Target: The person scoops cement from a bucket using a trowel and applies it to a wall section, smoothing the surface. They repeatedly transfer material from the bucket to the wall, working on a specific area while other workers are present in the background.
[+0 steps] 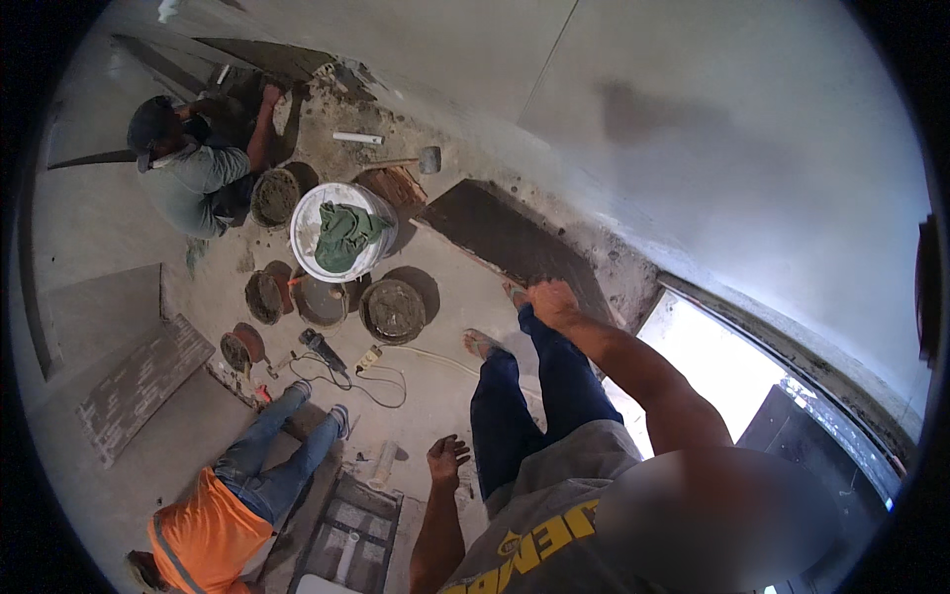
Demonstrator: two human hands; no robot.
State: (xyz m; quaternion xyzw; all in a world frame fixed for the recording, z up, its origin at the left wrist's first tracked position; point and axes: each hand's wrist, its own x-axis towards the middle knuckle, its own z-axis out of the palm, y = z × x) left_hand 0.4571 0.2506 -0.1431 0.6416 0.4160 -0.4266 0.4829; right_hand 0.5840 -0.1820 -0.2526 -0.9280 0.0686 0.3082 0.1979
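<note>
My right hand (554, 301) is closed at the near edge of a dark rectangular slab (510, 233), which lies along the foot of the wall with its pale edge toward me. The fingers are partly hidden, but they appear to grip that edge. Low at my side hangs my left hand (447, 458), its fingers loosely bent and apart, with nothing in it. A white roller-shaped piece (383, 463) lies on the floor to its left. My sandalled feet stand just left of the slab.
A white bucket (309, 255) with a green cloth (346, 236) stands among several mortar-filled buckets (393, 312). A mallet (429, 159), a corded power tool (324, 351) and its cable lie on the floor. One co-worker (198, 178) crouches far left; another in orange (213, 535) bends near left.
</note>
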